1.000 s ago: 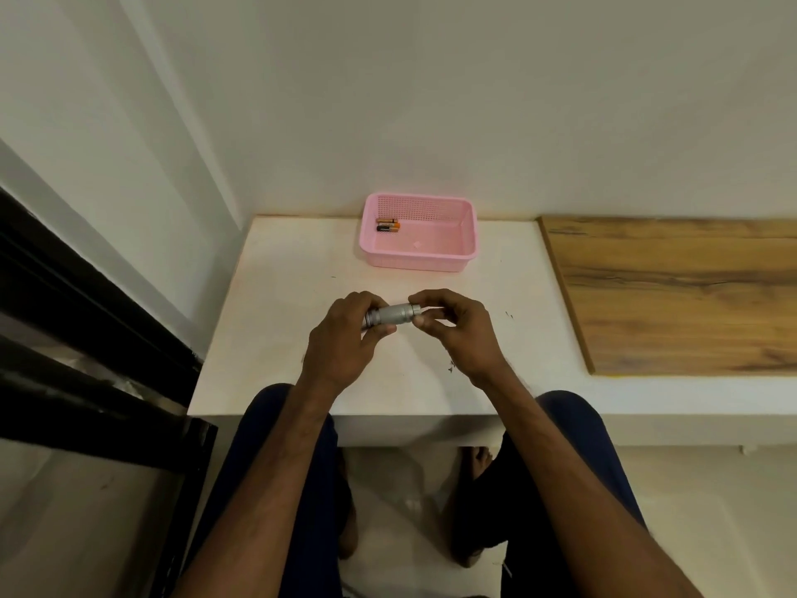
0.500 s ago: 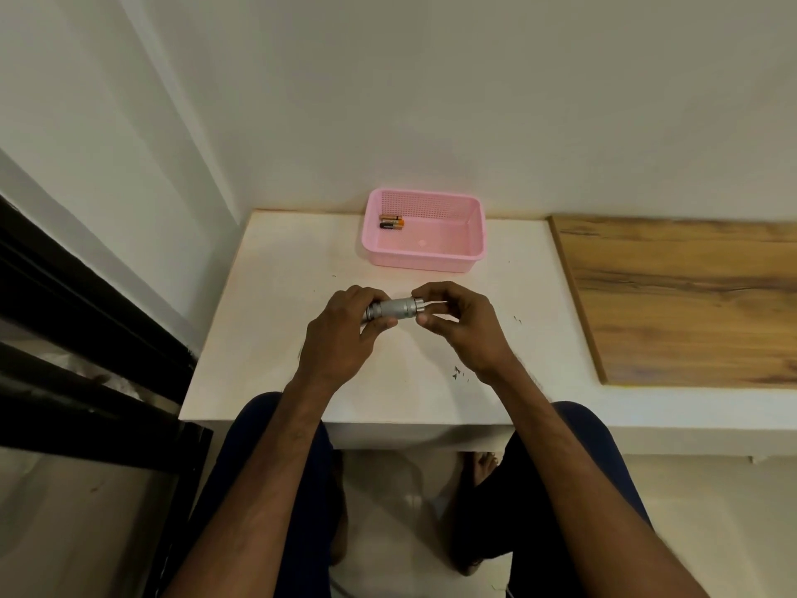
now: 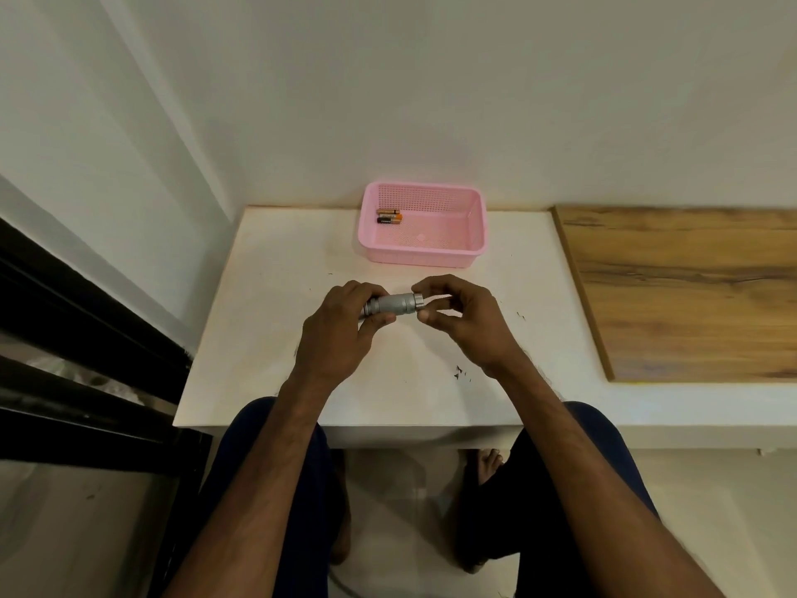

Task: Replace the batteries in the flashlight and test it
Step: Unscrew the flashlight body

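A short silver flashlight (image 3: 394, 304) lies sideways in the air just above the white table (image 3: 267, 330). My left hand (image 3: 340, 334) is closed around its left end, hiding that end. My right hand (image 3: 463, 315) pinches its right end with thumb and fingertips; whatever sits at that tip is hidden by the fingers. Two black-and-orange batteries (image 3: 389, 216) lie side by side in the back left corner of a pink perforated basket (image 3: 463, 252) at the far edge of the table.
A wooden board (image 3: 690, 291) covers the surface to the right of the white table. A white wall rises right behind the basket. A dark frame (image 3: 77, 338) runs along the left. My knees sit under the table's near edge.
The view has shifted a little, so the table and basket sit lower in the frame. Both hands keep hold of the flashlight, and my right fingers have shifted slightly at its right end.
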